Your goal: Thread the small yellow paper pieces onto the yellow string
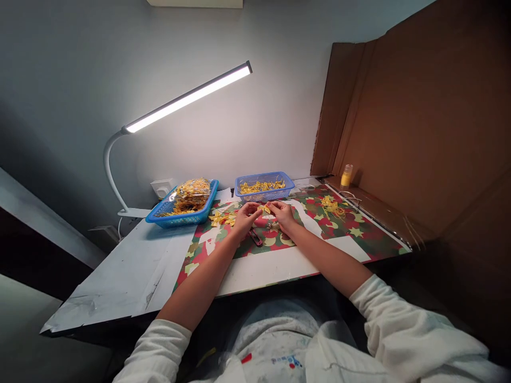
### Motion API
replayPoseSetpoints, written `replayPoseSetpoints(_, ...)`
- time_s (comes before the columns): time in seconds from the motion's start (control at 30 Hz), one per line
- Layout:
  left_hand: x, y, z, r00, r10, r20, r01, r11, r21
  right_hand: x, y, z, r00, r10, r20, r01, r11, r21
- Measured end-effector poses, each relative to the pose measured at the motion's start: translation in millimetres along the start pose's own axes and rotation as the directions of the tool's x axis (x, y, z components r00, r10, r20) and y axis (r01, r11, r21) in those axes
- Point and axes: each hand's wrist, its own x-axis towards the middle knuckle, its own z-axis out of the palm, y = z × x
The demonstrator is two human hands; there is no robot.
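Above the middle of the patterned mat, my left hand (246, 217) and my right hand (282, 214) almost meet, both with fingers pinched on one small yellow piece (265, 209). Its exact shape is too small to tell. Just below my hands lies a dark tool with a reddish end (256, 238). Several yellow pieces (222, 218) lie on the mat left of my left hand. Behind my hands stands a blue-violet basket (264, 196) holding more yellow pieces.
At the left, a blue basket (179, 218) holds yellow pieces and a clear bag. A lit lamp (187, 98) arches over the table. Yellow stringy pieces (332, 207) lie right on the mat (371, 234). A small yellow bottle (346, 176) stands by the cardboard wall (419, 117).
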Motion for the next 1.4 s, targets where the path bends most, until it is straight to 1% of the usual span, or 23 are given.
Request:
replayPoseSetpoints(0.07, 0, 0, -0.7, 1.0, -0.016, 0.007, 0.016, 1.0, -0.02, -1, 0, -1, 1.0, -0.007, 0.012, 0.007, 1.0, -0.014)
replayPoseSetpoints(0.2, 1, -3, -1.9, 1.0, -0.011, 0.016, 0.012, 0.998, -0.059, -1, 0, -1, 1.0, 0.012, 0.025, -0.013, 1.0, 0.017)
replayPoseSetpoints(0.3, 1, -2, -2.0, 1.0, -0.029, 0.011, 0.029, 0.997, -0.066, -2, -1, -1, 1.0, 0.004, 0.024, -0.004, 1.0, -0.013)
replayPoseSetpoints(0.4, 0, 0, -1.2, 0.992, -0.119, 0.031, 0.122, 0.988, -0.096, -3, -4, -2, 0.997, -0.077, 0.025, 0.08, 0.991, -0.11)
replayPoseSetpoints(0.5, -1, 1, -0.4, 0.978, -0.203, 0.052, 0.207, 0.973, -0.099, -4, -6, -4, 0.987, -0.152, 0.053, 0.161, 0.957, -0.241)
replayPoseSetpoints(0.6, 0, -1, -0.6, 0.978, -0.208, -0.01, 0.206, 0.974, -0.098, -6, -8, -5, 0.974, -0.202, 0.101, 0.224, 0.917, -0.329)
replayPoseSetpoints(0.7, 2, -3, -1.7, 0.982, -0.177, -0.072, 0.17, 0.98, -0.1, -8, -9, -6, 0.949, -0.255, 0.188, 0.308, 0.881, -0.36)
replayPoseSetpoints(0.77, 2, -3, -2.4, 0.983, -0.158, -0.094, 0.149, 0.984, -0.1, -8, -10, -6, 0.94, -0.242, 0.242, 0.319, 0.874, -0.366)
replayPoseSetpoints(0.83, 3, -3, -2.6, 0.983, -0.15, -0.104, 0.139, 0.985, -0.103, -8, -11, -8, 0.938, -0.2, 0.284, 0.301, 0.876, -0.377)
replayPoseSetpoints(0.93, 2, -2, -1.9, 0.983, -0.148, -0.11, 0.136, 0.985, -0.108, -7, -13, -10, 0.937, -0.148, 0.318, 0.271, 0.881, -0.388)
replayPoseSetpoints(1.13, 0, 0, -0.2, 0.986, -0.136, -0.091, 0.127, 0.986, -0.104, -7, -15, -8, 0.951, -0.082, 0.297, 0.193, 0.91, -0.368)
replayPoseSetpoints(1.4, 1, -2, -0.7, 0.992, -0.115, -0.058, 0.106, 0.986, -0.13, -10, -19, -7, 0.942, -0.072, 0.328, 0.199, 0.907, -0.371)
